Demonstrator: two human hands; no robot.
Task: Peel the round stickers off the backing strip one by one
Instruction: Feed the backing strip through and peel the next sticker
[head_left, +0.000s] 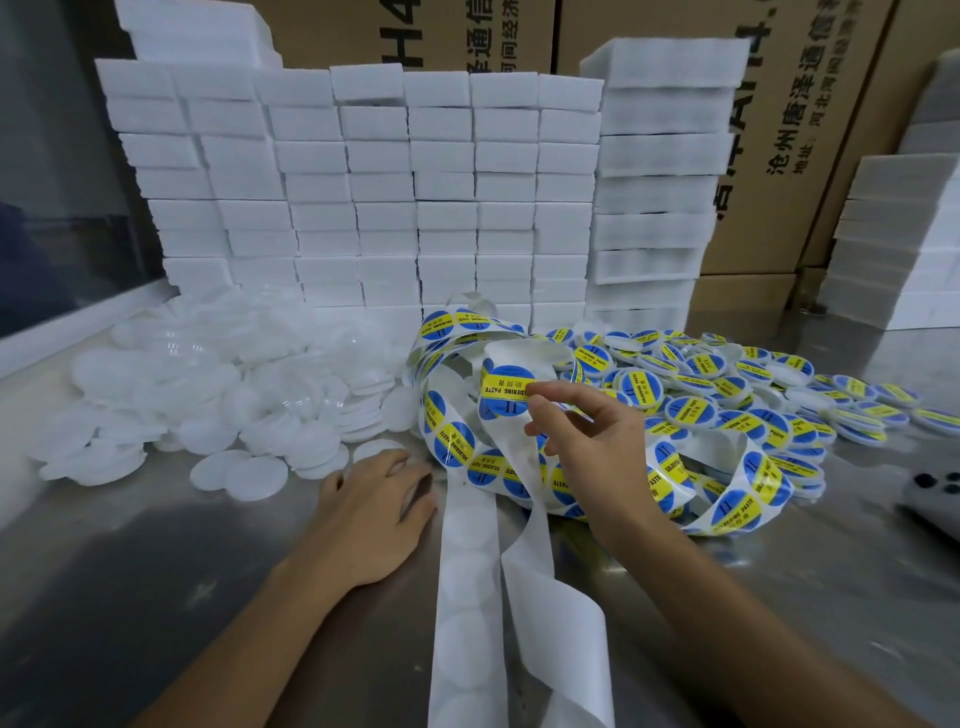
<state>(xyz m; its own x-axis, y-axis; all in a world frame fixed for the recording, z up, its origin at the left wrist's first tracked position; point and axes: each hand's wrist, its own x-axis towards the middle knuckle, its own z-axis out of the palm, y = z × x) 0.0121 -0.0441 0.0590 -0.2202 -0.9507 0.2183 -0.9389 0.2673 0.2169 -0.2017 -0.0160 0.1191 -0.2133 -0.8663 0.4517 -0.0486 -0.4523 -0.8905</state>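
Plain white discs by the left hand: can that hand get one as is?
Probably yes. The left hand rests flat on the metal table, holding nothing, its fingertips at the nearest plain white discs. Nothing lies between. The right hand pinches a sticker farther right.

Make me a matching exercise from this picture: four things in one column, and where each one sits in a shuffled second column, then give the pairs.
Things:
1. Left hand
2. Blue and yellow round sticker pinched by the right hand
3. Heap of plain white plastic discs
4. Empty white backing strip

Places:
A. Trailing toward the near table edge between the forearms
B. Raised above the coiled strip
C. Flat on the metal table
D. Left of the coil, before the white foam blocks

Pairs: 1-C, 2-B, 3-D, 4-A
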